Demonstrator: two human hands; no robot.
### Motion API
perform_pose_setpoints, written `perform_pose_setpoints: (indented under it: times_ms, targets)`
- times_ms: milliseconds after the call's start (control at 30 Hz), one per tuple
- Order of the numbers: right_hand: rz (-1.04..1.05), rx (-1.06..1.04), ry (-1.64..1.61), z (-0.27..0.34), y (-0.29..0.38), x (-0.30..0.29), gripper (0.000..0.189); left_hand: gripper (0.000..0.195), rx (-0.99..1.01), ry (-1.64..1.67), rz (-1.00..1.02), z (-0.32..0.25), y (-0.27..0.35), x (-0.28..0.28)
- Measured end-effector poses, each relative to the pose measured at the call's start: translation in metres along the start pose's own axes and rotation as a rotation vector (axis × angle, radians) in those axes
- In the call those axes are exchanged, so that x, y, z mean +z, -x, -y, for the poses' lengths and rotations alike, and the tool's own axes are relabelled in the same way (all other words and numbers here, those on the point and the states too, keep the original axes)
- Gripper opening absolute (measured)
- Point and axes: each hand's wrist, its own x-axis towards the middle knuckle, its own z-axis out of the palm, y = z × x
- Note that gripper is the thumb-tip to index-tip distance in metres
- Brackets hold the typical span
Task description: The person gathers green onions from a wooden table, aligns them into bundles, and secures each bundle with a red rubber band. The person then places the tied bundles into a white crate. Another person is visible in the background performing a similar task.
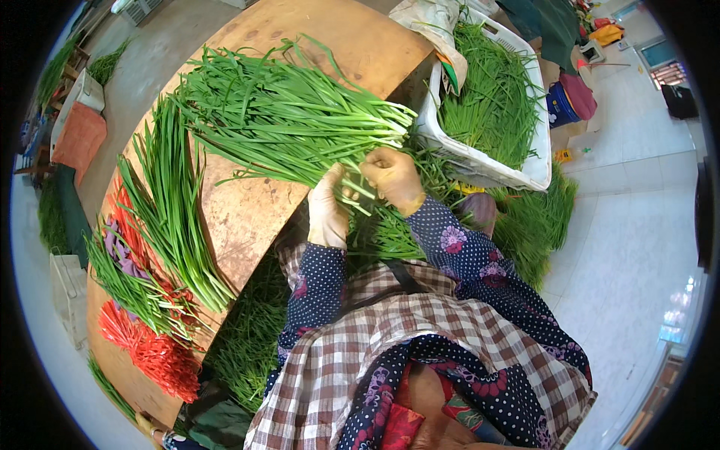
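Observation:
A thick pile of garlic chives [281, 112] lies across the wooden table [259, 208], its pale stem ends pointing right towards me. My left hand [329, 211], in a thin pale glove, holds a few chive stalks [355, 188] by their lower ends at the table's edge. Just right of it, my right hand [396, 177], gloved too, has its fingers curled against these stalks. Whether it pinches one is hidden by the fingers. A smaller bunch of chives [180, 225] rests on the table to the left.
A white plastic crate [489, 166] full of chives stands at the right, with a cloth sack [433, 22] over its corner. Red plastic ties [163, 360] lie on the table's left. Loose chives [247, 332] fill the space below the edge. Another person's hand [145, 423] shows bottom left.

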Motion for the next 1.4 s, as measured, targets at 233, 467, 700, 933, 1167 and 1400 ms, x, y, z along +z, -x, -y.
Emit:
perform_pose_setpoints:
  times_ms: [233,467,700,933,1167,1400]
  targets:
    - [0.037,0.049,-0.350,0.011,0.016,-0.011,0.010,0.023,0.009,-0.017,0.050,-0.001,0.003,-0.003]
    - [0.208,0.125,-0.286,0.023,0.009,-0.029,0.009,0.025,0.018,-0.049,-0.020,0.004,-0.004,-0.005]
    - [0.302,0.079,-0.150,0.038,0.024,-0.038,0.011,0.023,-0.010,-0.022,0.006,0.000,0.002,-0.009]
    - [0.876,0.182,1.658,-0.077,0.075,-0.120,0.021,0.025,-0.077,0.158,0.108,-0.003,0.001,-0.006]
    - [0.061,-0.473,1.178,0.004,0.048,-0.102,0.041,0.029,-0.014,0.212,0.080,0.005,-0.009,-0.018]
    - [-0.006,-0.602,1.058,0.052,-0.013,-0.033,0.035,0.024,-0.038,0.298,0.138,0.007,-0.001,-0.008]
